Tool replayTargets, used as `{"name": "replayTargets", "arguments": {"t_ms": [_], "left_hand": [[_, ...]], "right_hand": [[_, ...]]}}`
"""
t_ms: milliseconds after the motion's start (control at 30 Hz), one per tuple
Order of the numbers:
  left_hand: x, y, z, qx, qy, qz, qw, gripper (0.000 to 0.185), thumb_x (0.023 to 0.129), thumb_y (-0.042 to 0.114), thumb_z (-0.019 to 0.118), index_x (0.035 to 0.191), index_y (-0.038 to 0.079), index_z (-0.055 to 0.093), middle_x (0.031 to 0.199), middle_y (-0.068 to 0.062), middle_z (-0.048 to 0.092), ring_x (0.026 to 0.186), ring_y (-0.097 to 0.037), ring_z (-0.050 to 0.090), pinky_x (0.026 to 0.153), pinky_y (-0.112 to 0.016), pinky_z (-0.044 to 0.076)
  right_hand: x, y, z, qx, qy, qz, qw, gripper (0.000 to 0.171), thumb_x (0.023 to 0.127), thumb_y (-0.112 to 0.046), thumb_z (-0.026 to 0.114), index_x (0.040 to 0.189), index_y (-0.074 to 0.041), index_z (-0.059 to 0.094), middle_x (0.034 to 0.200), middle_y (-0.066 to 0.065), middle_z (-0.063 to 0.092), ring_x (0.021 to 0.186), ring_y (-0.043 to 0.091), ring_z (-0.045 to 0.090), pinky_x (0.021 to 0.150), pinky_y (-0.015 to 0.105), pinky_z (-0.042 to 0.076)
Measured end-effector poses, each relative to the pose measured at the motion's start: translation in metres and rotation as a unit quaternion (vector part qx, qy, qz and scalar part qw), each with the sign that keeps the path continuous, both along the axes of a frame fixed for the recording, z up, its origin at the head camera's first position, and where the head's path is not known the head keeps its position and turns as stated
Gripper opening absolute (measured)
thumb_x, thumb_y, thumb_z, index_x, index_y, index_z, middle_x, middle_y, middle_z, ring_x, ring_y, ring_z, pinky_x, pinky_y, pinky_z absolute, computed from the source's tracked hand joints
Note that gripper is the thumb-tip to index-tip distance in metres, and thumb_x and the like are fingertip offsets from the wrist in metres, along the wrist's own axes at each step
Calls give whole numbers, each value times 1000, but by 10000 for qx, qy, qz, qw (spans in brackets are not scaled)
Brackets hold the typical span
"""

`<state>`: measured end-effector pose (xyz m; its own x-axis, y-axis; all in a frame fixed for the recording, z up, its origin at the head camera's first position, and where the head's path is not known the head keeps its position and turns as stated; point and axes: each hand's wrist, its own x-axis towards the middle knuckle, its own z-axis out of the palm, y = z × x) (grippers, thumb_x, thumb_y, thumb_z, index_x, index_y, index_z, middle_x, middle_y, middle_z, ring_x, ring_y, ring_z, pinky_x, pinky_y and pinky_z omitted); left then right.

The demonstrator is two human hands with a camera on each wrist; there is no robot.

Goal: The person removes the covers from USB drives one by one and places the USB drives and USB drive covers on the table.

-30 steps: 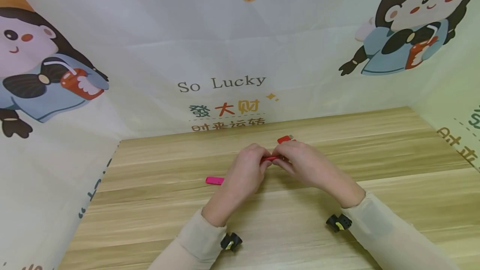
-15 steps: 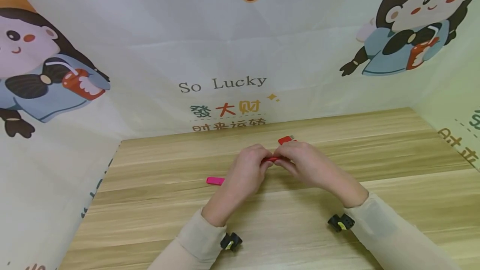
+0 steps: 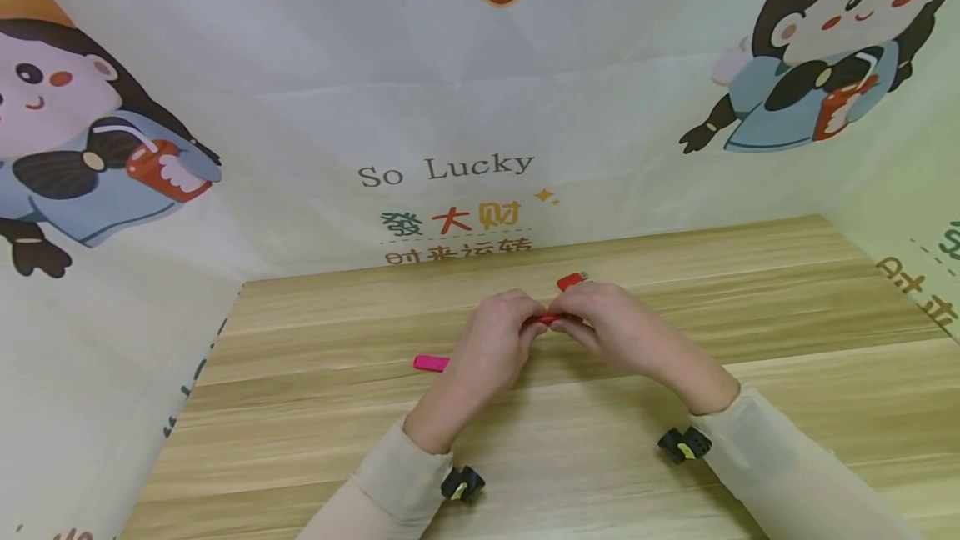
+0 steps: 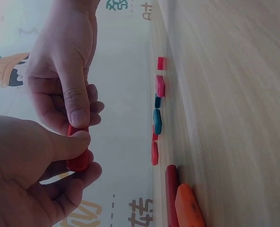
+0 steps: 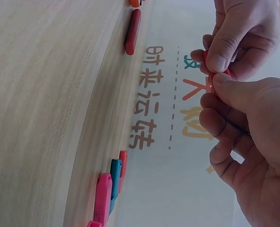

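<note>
red stick (image 3: 542,319) between both hands

2 hands (image 5: 227,78) pinch red piece (image 5: 207,71).

A matt wood-grain finish, pale and smooth, is being shown by the table (image 3: 750,290). A thin, creased cloth or paper-like sheet with a faint sheen is being seen as the printed backdrop (image 3: 315,90). A smooth, plastic-looking surface, slightly glossy, is being displayed by the small red piece (image 4: 77,161) that is being pinched, and likewise by the pink piece (image 3: 430,362) on the table. Soft, matt beige cloth is being worn as sleeves (image 3: 397,482).
</note>
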<state>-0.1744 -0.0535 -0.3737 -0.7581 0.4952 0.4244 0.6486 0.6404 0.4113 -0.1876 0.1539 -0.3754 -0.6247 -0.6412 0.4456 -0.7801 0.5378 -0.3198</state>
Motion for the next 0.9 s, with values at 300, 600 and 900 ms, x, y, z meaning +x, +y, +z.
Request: {"name": "replayTargets", "arguments": {"t_ms": [300,600,900], "left_hand": [[1,-1,0,14,66,-50,10000,6,97,3,77,101,2,80,93,-6,75,87,-19,71,81,-35,60],[0,-1,0,-11,-17,-21,10000,8,97,3,77,104,3,81,93,-5,74,86,-17,70,80,-34,60],[0,-1,1,-15,-55,-13,10000,8,97,3,77,104,3,81,93,-4,74,86,-17,70,80,-34,60]], "right_hand": [[0,1,1,-4,-111,67,9999,10,99,-9,77,109,-7,79,104,2,77,95,17,73,86,37,61],[-1,1,2,-148,-98,170,9997,10,97,-8,78,107,-7,80,103,1,77,94,16,73,85,35,61],[-1,2,1,-151,-98,191,9997,10,97,-9,79,107,-7,80,103,1,77,94,15,72,84,35,61]]}}
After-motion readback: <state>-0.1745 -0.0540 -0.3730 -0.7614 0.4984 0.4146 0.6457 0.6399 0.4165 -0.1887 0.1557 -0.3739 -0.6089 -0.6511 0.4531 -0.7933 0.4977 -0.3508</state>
